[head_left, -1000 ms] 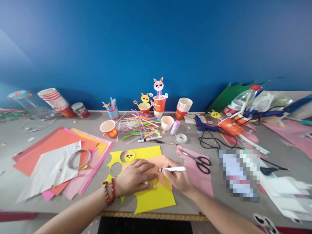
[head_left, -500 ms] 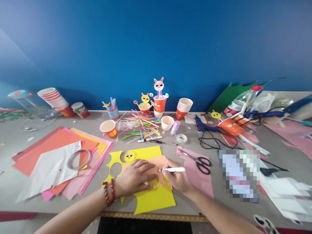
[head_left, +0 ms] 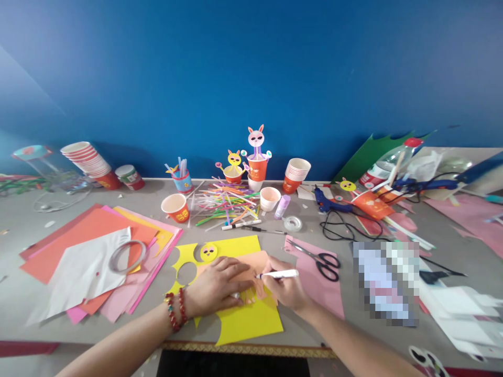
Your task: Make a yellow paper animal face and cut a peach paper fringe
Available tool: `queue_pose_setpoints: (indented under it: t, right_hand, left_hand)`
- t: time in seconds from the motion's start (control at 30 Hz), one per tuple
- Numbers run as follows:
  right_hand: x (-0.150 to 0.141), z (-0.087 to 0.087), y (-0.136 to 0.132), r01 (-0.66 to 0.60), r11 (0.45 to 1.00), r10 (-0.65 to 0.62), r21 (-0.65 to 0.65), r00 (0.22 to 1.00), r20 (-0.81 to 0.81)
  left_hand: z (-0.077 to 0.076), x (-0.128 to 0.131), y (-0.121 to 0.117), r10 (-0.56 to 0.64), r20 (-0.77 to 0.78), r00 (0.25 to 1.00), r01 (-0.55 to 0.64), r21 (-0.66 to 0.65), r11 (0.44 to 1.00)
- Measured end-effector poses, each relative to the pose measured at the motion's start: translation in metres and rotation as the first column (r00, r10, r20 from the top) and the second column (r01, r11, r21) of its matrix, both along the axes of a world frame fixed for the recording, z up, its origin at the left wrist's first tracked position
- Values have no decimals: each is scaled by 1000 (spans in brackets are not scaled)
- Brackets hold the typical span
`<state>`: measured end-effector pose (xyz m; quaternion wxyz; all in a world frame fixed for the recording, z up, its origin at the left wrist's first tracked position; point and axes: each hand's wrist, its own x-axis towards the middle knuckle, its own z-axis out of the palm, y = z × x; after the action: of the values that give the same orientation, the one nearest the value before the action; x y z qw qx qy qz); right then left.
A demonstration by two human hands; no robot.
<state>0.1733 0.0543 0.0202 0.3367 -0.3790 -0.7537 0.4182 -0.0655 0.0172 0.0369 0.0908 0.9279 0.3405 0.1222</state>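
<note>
A white marker [head_left: 283, 274] is gripped in my right hand [head_left: 288, 290], its dark tip on a light orange sheet of paper [head_left: 251, 260]. Drawn lines show on that sheet, partly covered by my hands. My left hand [head_left: 220, 285] lies flat with fingers spread, pressing the orange sheet onto a yellow sheet [head_left: 251, 322] with round cut-outs. A small white piece [head_left: 235, 296] shows by the left thumb; what it is I cannot make out. Just beyond the left hand lies a yellow round face cutout [head_left: 208, 252].
Black-handled scissors [head_left: 326, 262] rest on pink paper [head_left: 318, 285] to the right. Coloured straws [head_left: 228, 204], paper cups [head_left: 175, 208], a glue stick [head_left: 282, 207] and a tape roll [head_left: 293, 223] stand behind. Stacked coloured paper [head_left: 90, 230] lies left; a blue glue gun [head_left: 332, 203] with cord lies right.
The marker tip and my right hand have shifted very slightly on the orange sheet. My left hand stays in place.
</note>
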Motion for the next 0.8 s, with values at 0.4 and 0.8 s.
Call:
queue_pose_setpoints:
  t: [0.4,0.8]
  right_hand:
    - [0,2,0,-13,1000,13,-5,1000,-8]
    - [-3,5,0,25,1000,-25,-8,998,-52]
  left_hand:
    - [2,0,-1,6,4,1000,-6,-20,1000]
    - [0,0,0,10,-5,1000,-10,-8,1000]
